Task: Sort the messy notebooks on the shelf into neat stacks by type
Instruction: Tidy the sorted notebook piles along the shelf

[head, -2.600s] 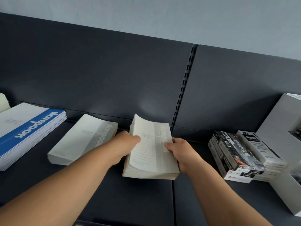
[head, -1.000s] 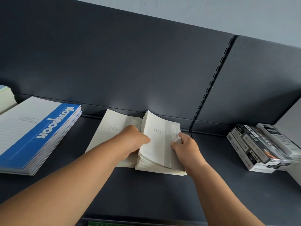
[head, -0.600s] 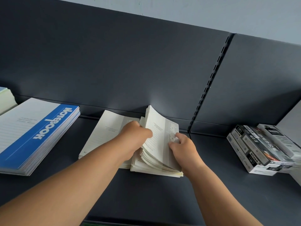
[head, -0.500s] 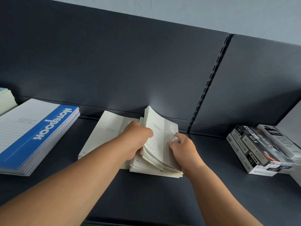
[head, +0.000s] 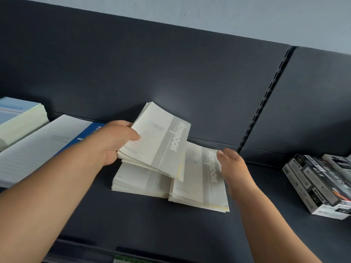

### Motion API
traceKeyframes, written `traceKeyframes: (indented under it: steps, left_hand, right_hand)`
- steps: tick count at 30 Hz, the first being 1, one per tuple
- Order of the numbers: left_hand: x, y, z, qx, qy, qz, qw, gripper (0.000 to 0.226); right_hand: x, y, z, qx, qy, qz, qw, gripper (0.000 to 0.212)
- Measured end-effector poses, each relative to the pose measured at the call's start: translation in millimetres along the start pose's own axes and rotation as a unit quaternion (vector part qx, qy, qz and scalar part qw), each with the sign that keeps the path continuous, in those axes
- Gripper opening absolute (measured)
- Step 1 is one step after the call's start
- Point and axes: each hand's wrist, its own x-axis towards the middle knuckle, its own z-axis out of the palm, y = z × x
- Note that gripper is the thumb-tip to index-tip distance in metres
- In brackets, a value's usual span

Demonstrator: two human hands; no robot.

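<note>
- Gripping a bundle of cream notebooks (head: 157,141), the left hand (head: 115,141) is held over two cream stacks (head: 140,179) on the shelf (head: 152,224).
- The right hand (head: 233,168) is held open at the right stack (head: 197,185).

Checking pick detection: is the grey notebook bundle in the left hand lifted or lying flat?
Lifted, tilted. The left hand grips the bundle by its edge, above the left stack and right stack.
</note>
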Motion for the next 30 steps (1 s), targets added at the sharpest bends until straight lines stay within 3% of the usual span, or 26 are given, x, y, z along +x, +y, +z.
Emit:
traceKeyframes:
  steps: [1,3,6,8,12,15,19,22,24,26,28,30]
  left_hand:
    - [1.3,-2.2,-6.0,0.028,0.008,0.001,1.000,0.028]
    - [4.4,-9.9,-13.0,0.080,0.020,-0.003,0.997,0.030]
    - [9.4,-22.9,-16.6,0.109,0.030,-0.027,0.993,0.029]
    - [12.2,-29.9,-14.7,0.113,0.030,-0.040,0.992,0.026]
    - [13.9,-43.1,-2.1,0.146,0.035,-0.049,0.987,0.019]
    - [13.5,-52.4,7.8,0.190,0.021,-0.062,0.980,0.020]
    - [11.3,-53.8,9.8,0.191,-0.033,-0.066,0.979,0.040]
    - [6.9,-53.3,3.5,0.175,-0.080,-0.047,0.980,0.090]
    - [2.7,-52.9,1.2,0.273,-0.102,-0.002,0.957,0.116]
    - [-4.1,-52.7,2.3,0.413,-0.129,0.019,0.901,0.129]
    - [-9.3,-53.9,6.1,0.519,-0.135,0.026,0.844,0.133]
    - [-11.2,-57.1,9.6,0.570,-0.116,0.039,0.812,0.131]
  right_hand:
    - [0.3,0.7,4.7,-0.014,0.007,0.006,1.000,0.015]
    - [0.7,5.9,13.8,-0.036,0.008,0.022,0.999,0.031]
    - [-2.4,12.9,19.2,-0.076,0.000,0.015,0.997,0.006]
    - [-6.1,15.2,19.1,-0.104,0.003,0.009,0.995,0.037]
    - [-12.4,15.0,19.2,-0.151,0.010,0.010,0.988,0.038]
    - [-13.3,12.4,19.6,-0.166,-0.012,0.016,0.986,0.051]
    - [-15.7,8.6,12.3,-0.144,-0.037,0.008,0.989,0.063]
    - [-21.0,13.4,-0.1,-0.167,-0.080,0.006,0.983,0.098]
    - [-30.8,13.8,-6.0,-0.253,-0.143,-0.017,0.957,0.114]
    - [-42.7,12.3,-7.0,-0.362,-0.190,-0.042,0.911,0.123]
    - [-49.1,12.3,-2.1,-0.430,-0.203,-0.055,0.878,0.130]
    - [-50.8,13.9,2.6,-0.454,-0.194,-0.062,0.867,0.133]
